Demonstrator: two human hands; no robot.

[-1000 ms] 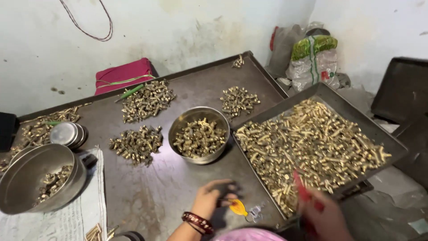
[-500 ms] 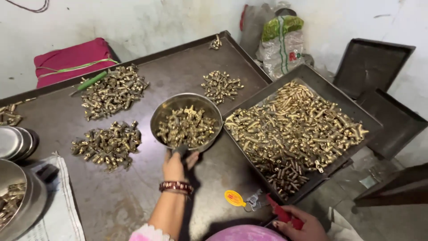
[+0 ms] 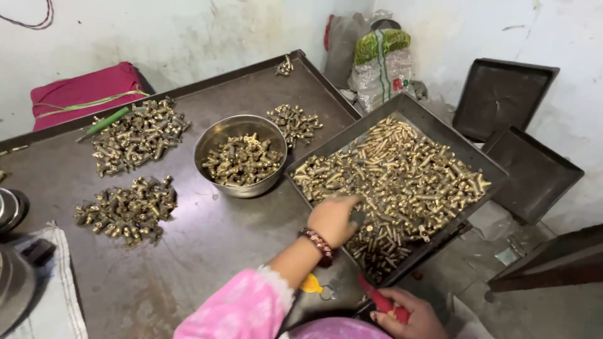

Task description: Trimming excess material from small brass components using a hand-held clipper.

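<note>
Dark metal tray (image 3: 496, 168) heaped with brass fittings (image 3: 402, 176), left hand (image 3: 333, 218) resting on them, fingers curled, grasp unclear. Steel bowl (image 3: 217, 135) beyond that hand. Right hand (image 3: 408, 317) closed around red-handled tool (image 3: 380, 300).

3 dark trays (image 3: 402, 107), 1 steel bowl (image 3: 213, 135)

Left hand (image 3: 333, 218) reaches into the tray (image 3: 440, 135) of brass fittings (image 3: 402, 176) — right hand (image 3: 408, 317) grips a red-handled tool (image 3: 380, 300).

Far left against the wall, a pink folded cloth (image 3: 85, 91); far right, two empty dark trays (image 3: 502, 94); between them, a tied plastic sack (image 3: 383, 66).
</note>
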